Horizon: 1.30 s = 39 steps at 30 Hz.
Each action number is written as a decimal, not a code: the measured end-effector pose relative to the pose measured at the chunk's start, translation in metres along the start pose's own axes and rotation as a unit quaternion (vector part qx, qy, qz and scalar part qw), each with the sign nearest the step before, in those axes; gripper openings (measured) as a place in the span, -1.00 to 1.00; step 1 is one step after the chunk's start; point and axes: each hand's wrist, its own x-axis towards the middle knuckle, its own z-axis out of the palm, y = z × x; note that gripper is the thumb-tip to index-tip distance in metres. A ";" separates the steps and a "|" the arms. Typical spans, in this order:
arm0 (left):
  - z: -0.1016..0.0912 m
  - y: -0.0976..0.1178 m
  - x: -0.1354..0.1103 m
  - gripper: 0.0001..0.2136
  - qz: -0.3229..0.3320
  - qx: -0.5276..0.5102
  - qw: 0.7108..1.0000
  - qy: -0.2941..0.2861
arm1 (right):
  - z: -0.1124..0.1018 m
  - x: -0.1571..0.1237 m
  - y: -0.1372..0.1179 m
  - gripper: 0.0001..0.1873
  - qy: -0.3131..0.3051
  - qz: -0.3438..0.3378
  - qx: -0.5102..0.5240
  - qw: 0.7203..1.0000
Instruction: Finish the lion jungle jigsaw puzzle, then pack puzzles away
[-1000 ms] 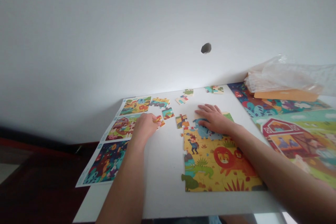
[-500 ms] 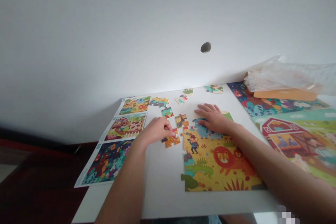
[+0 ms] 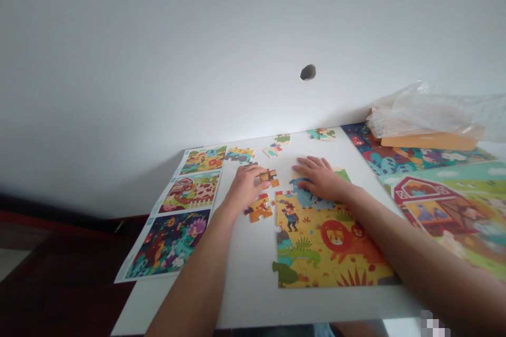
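Hands at a part-built animal puzzle (image 3: 328,245), white desk (image 3: 245,274).
Left hand (image 3: 245,185) pinches a loose piece (image 3: 269,175) just left of the puzzle's top-left corner. Right hand (image 3: 322,179) lies flat, fingers spread, on the top edge. A second piece (image 3: 260,209) sits beside the left edge, with bare desk in front.

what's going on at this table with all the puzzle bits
A person is at a white table with a partly built animal jigsaw. The right hand lies flat and open on the jigsaw's far edge. The left hand has its fingertips on a loose piece just left of the jigsaw; whether it grips it is unclear. A second piece lies by the jigsaw's left edge, spare pieces sit further back, and a picture sheet lies to the left.
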 end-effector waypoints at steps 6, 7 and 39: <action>-0.006 -0.009 -0.001 -0.73 -0.018 0.032 0.999 0.018 | 0.002 0.001 0.002 -0.42 0.004 0.000 -0.002 1.000; -0.007 -0.011 -0.001 -0.73 -0.016 0.037 0.999 0.020 | 0.003 0.001 0.003 -0.42 0.002 -0.001 -0.003 1.000; -0.029 0.000 -0.012 -0.87 0.042 0.038 0.991 -0.121 | 0.004 0.001 0.003 -0.43 0.007 -0.001 -0.003 1.000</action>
